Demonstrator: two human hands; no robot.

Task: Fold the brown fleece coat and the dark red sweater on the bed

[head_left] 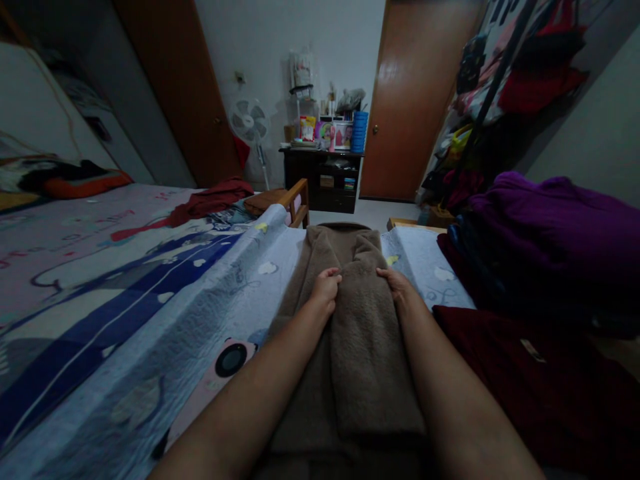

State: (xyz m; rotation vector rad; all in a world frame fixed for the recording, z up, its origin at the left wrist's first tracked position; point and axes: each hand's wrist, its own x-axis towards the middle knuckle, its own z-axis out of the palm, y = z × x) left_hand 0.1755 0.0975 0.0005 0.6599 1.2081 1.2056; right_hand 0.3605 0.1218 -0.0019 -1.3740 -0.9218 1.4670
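A brown fuzzy garment [375, 360] lies lengthwise in front of me, with one long panel, apparently a sleeve, laid over its body. Pinched between the fingers of my left hand [327, 291] is the left edge of that panel. My right hand [397, 287] grips the opposite edge, its thumb on top and its other fingers partly hidden beneath the cloth. Under the garment is a light blue patterned cover [270, 267]. A pink phone-like object with a round black ring [231, 360] rests beside my left forearm.
A folded dark red garment [500, 373] and a pile topped with purple cloth [560, 227] lie on the right. To the left is a bed with a pink and blue sheet [100, 233]. Beyond stand a fan [250, 121], a dark cabinet [320, 180] and a brown door [407, 100].
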